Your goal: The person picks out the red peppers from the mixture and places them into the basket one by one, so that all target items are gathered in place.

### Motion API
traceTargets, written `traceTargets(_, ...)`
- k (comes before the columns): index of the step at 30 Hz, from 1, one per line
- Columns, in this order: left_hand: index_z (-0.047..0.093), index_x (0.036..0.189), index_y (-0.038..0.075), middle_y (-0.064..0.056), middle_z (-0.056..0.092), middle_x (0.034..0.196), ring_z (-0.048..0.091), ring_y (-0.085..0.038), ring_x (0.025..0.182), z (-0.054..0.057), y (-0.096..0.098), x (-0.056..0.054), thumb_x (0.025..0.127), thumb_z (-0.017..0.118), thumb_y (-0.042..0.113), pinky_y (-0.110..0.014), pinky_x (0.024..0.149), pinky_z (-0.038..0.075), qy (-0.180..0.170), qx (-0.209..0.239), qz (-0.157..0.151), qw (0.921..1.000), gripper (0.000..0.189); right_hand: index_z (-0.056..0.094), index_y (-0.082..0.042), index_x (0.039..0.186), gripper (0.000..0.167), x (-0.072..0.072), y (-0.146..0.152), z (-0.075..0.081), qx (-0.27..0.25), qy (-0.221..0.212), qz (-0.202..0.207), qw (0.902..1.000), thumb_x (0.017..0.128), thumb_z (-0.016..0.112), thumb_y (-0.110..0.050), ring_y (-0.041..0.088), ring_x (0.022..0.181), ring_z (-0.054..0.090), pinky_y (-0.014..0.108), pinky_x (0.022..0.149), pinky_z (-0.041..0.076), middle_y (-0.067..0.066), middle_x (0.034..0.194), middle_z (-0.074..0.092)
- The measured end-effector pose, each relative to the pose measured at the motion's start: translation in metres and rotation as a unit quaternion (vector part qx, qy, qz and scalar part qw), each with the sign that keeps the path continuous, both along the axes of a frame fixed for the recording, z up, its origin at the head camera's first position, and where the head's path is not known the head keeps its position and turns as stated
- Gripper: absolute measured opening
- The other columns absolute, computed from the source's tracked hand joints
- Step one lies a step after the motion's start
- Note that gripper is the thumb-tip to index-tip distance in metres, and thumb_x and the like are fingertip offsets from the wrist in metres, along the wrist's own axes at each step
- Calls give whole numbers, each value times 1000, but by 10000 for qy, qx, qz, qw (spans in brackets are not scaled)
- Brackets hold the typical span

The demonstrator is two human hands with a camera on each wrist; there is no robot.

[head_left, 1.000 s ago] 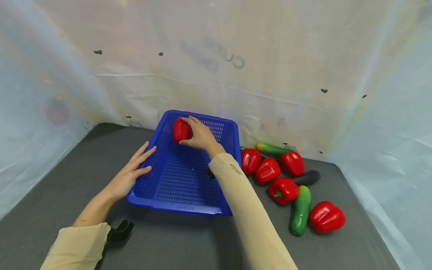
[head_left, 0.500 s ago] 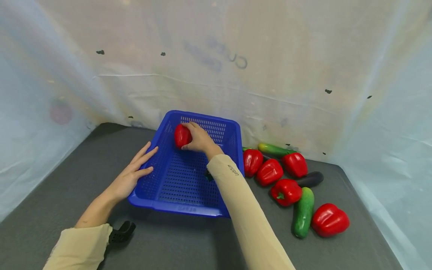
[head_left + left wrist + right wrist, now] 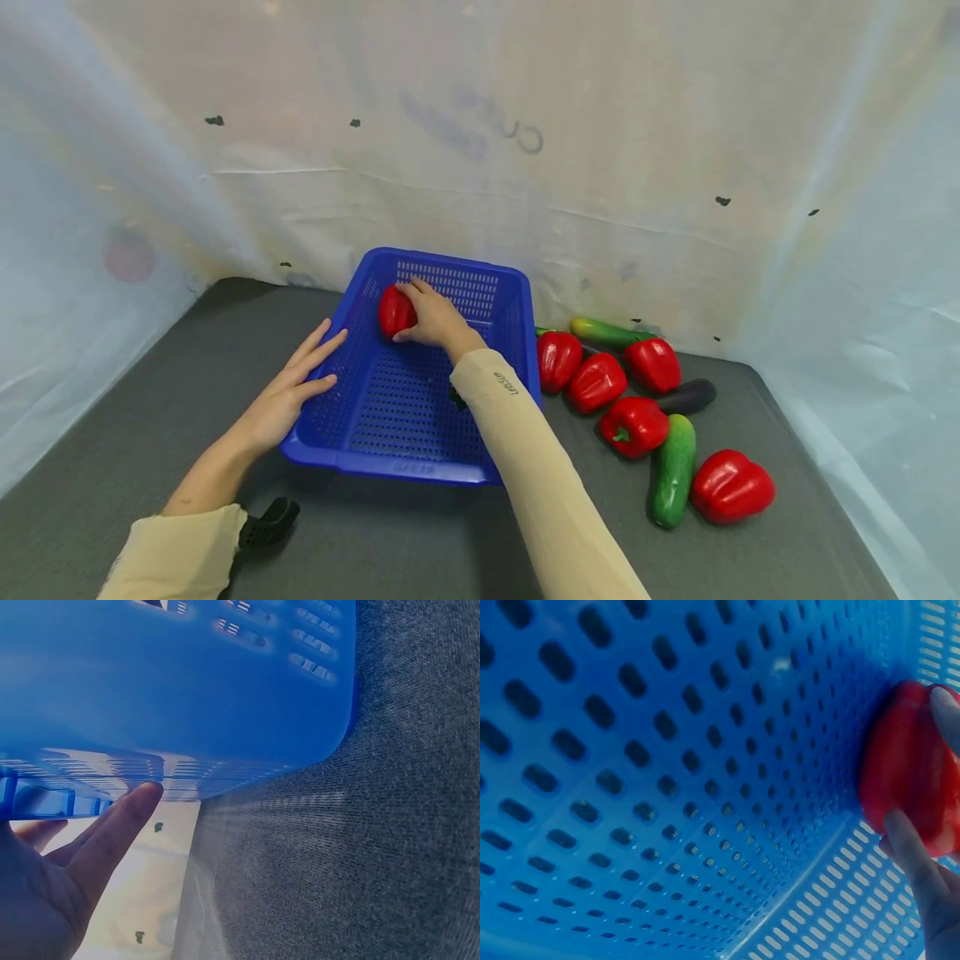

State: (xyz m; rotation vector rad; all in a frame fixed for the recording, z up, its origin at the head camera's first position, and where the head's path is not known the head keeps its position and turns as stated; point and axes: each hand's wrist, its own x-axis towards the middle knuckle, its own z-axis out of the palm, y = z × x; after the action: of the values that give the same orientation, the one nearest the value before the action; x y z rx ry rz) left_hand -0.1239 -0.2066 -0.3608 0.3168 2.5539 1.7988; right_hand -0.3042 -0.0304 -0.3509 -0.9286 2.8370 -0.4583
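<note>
A blue perforated plastic basket point(image 3: 408, 467) stands on the dark table in the head view. Inside it, by the far left corner, my right hand point(image 3: 431, 321) grips a red bell pepper point(image 3: 395, 312) between thumb and fingers. The right wrist view shows that bell pepper point(image 3: 907, 765) low against the basket's holed floor, fingertips point(image 3: 907, 832) pressed on its side. My left hand point(image 3: 281, 400) lies with fingers straight and spread along the basket's left side. From the left wrist view, its fingers point(image 3: 120, 832) reach along the outside of the basket wall point(image 3: 187, 690).
Right of the basket lie several red bell peppers point(image 3: 596, 383), a green cucumber point(image 3: 673, 471), a dark eggplant point(image 3: 688, 396) and a yellow-green cucumber-like vegetable point(image 3: 611, 333) near the back wall. A whitish sheet point(image 3: 465, 167) rises behind the table.
My right hand has moved the red bell pepper down and slightly toward me inside the basket. The left hand stays at the basket's left side.
</note>
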Motion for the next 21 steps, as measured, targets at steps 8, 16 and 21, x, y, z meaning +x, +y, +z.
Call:
traceTargets(8,18,154,9,-7,-12,162,-13,-43,144,1,0,2,102,39,16,-76,103,4,3,-106,18,9999,56,21,-30,154,92,3,0,0,181,18,-94,9998,80,74,-47,39,134,42,48,108,38,12,161,14)
traceTargets(16,18,154,10,-6,-12,162,-14,-42,144,0,-3,2,102,39,17,-75,103,2,-5,-68,-4,10000,56,20,-32,154,93,5,3,11,85,42,-72,9999,80,75,-45,38,135,41,49,109,36,10,161,14)
traceTargets(21,18,154,8,-6,-12,162,-15,-41,144,0,-7,0,102,40,16,-74,104,2,46,-26,-13,10000,56,22,-31,153,89,7,4,20,50,166,-9,9998,82,73,-44,38,136,40,50,109,35,9,161,14)
